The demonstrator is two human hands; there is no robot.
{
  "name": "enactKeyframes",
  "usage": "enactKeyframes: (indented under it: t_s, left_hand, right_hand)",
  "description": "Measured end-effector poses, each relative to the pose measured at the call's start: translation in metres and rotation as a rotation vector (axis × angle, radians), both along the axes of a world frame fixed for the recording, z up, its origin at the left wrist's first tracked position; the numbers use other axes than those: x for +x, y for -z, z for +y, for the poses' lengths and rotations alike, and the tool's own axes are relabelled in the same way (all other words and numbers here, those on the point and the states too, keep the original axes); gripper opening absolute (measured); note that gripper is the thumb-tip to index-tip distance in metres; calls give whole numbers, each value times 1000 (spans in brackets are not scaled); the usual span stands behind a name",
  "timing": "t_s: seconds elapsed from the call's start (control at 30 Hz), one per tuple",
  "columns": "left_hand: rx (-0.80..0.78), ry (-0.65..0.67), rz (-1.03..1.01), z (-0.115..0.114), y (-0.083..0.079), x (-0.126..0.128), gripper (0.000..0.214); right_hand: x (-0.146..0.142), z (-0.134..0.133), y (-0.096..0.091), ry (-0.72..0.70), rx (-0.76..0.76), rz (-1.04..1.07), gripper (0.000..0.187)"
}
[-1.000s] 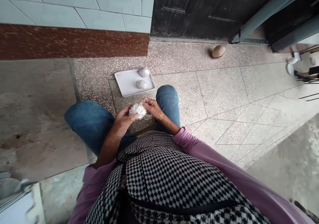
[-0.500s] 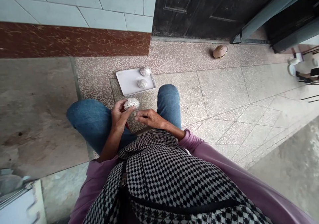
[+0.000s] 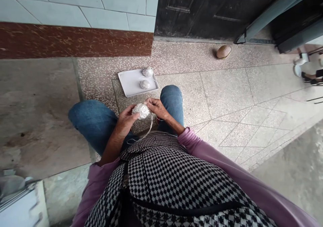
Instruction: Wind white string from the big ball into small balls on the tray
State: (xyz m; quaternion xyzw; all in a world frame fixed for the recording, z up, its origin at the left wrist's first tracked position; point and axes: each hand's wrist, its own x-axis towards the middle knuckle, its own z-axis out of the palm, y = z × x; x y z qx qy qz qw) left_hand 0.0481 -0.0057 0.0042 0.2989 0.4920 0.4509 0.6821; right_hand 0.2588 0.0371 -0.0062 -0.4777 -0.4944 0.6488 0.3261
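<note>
I sit on the floor with my knees apart. My left hand (image 3: pixel 125 122) grips a ball of white thread (image 3: pixel 142 111) between my knees. My right hand (image 3: pixel 158 107) is closed against the ball's right side, fingers pinching at the thread. A loose strand (image 3: pixel 147 132) hangs down from the ball in a loop toward my lap. Just beyond my knees lies a white tray (image 3: pixel 130 82) with two more thread balls (image 3: pixel 145 78) on its right part.
A tiled wall with a red-brown band (image 3: pixel 75 40) and a dark door (image 3: pixel 207 11) stand ahead. A brown oval object (image 3: pixel 223 51) lies by the door. White furniture (image 3: pixel 22 203) sits at my lower left. Objects stand at the far right edge (image 3: pixel 302 67).
My left hand lifted the ball away to the left, then brought it back to my right hand. A loose loop of thread now hangs below the ball.
</note>
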Motion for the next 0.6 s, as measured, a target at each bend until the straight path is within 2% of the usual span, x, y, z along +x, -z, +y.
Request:
enactKeyframes:
  t_s: [0.1, 0.2, 0.37, 0.47, 0.6]
  left_hand:
    - [-21, -52, -88, 2, -1, 0, 75]
    - [-8, -88, -152, 3, -2, 1, 69]
    - [-3, -142, -149, 8, -10, -2, 58]
    - [10, -211, -152, 16, -23, -16, 58]
    - [172, -412, -176, 27, -47, -53, 78]
  right_hand:
    - [-2, -10, 5, 22, -37, 45, 58]
    - [-2, -10, 5, 16, -20, 84, 45]
    - [-4, -1, 1, -42, -19, 62, 53]
    - [1, -1, -1, -131, -16, 22, 59]
    - [28, -1, -11, -191, -12, -52, 49]
